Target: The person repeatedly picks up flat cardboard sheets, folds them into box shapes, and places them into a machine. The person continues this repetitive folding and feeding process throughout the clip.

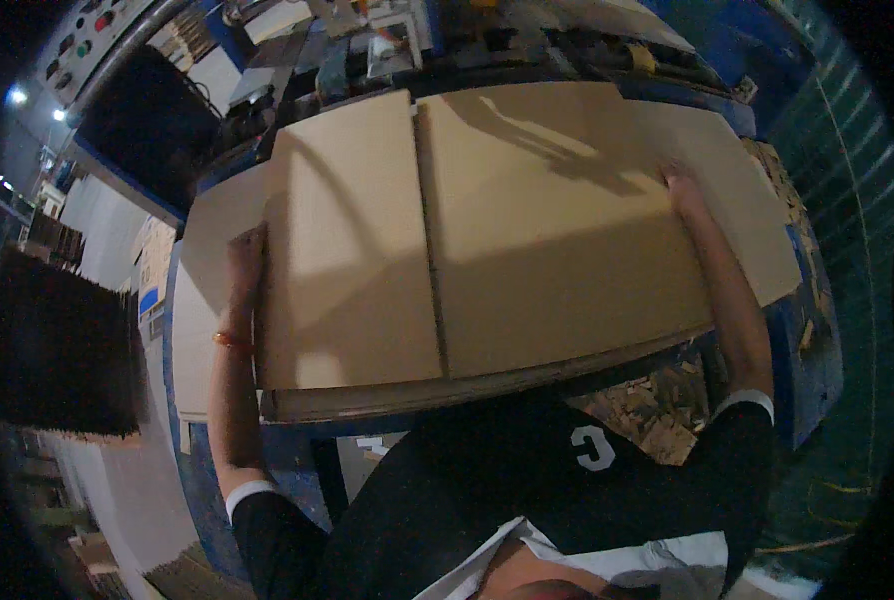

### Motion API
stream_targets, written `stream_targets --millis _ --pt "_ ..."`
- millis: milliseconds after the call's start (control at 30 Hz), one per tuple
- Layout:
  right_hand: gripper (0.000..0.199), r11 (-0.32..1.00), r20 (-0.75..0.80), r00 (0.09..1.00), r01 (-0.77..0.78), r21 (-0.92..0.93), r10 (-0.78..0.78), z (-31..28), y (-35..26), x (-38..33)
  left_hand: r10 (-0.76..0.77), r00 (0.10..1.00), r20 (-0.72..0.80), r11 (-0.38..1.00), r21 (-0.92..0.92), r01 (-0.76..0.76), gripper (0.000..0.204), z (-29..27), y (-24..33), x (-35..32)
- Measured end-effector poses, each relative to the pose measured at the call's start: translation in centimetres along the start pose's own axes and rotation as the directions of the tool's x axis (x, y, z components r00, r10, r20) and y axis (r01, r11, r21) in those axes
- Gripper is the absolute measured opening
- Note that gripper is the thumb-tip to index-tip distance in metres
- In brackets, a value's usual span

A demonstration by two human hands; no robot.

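Note:
A stack of flat brown cardboard sheets (557,220) lies in front of me on a blue machine bed. A narrow dark slot parts the top sheet into a left and a wider right panel, and the lower sheets show along the near edge. My left hand (247,258), with an orange band at its wrist, is closed at the stack's left edge. At the right edge my right hand (681,190) is closed too, its fingertips partly hidden in shade. Further cardboard (717,165) reaches out beneath both hands. Shadows fall across the top sheet.
Machine parts (467,60) run along the far side. A control panel with buttons (87,45) stands at far left. Cardboard scraps (657,410) lie below the near edge. A dark stack (62,340) stands on the floor at left; a green curtain-like surface (857,290) hangs at right.

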State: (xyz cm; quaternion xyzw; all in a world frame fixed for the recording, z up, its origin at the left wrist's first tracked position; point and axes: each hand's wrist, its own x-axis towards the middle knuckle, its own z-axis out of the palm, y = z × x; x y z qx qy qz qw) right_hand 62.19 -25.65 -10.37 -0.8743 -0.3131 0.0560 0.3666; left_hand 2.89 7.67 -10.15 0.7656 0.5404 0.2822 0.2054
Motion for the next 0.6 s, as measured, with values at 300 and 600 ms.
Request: stream_targets --millis 300,600 --pt "0.045 0.999 0.045 0.998 0.04 -0.012 -0.039 -0.1 2.2 0.2 -0.106 0.994 0.007 0.991 -0.084 0.106 0.041 0.4 1.8 -1.6" --pt "0.046 0.711 -0.043 0.85 0.411 -0.571 -0.525 2.6 12.0 7.8 -0.255 0.965 0.059 0.806 -0.538 0.246 0.055 -1.8 3.3 -3.0"
